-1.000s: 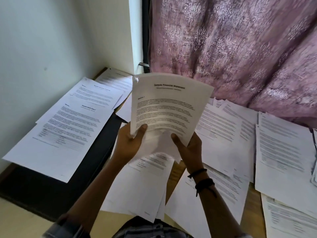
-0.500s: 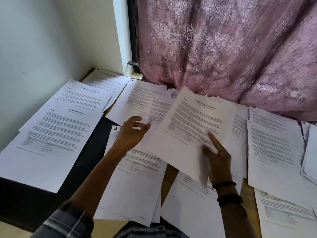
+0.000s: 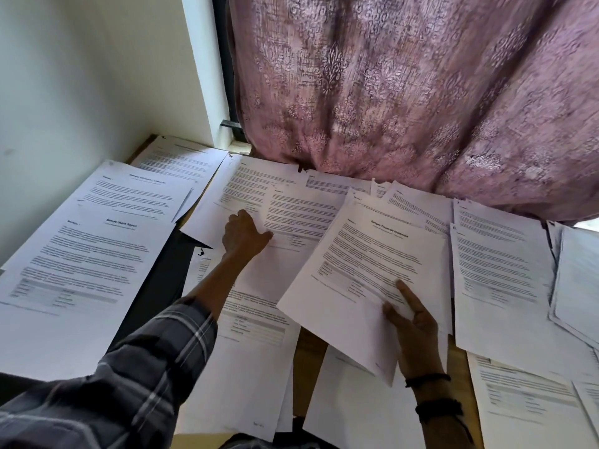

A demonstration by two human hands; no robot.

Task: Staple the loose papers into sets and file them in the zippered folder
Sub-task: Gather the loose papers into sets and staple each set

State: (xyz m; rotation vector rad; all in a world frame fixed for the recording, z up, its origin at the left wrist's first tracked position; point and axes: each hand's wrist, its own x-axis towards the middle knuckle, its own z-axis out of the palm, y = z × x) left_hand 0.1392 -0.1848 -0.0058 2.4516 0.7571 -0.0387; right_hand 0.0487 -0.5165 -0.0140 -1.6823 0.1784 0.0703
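A mauve curtain (image 3: 405,92) with a pale damask pattern was hung across the upper right, its folds gathered down to the far edge of a wooden tabletop (image 3: 309,354), of which only narrow bare strips were seen. To the left of the curtain a white window post (image 3: 204,69) was set upright, with a dark vertical strip (image 3: 226,59) between the two and a small dark bracket (image 3: 230,125) fixed near its foot. The upper left was filled by a plain white wall (image 3: 74,76), met by the tabletop at a corner.
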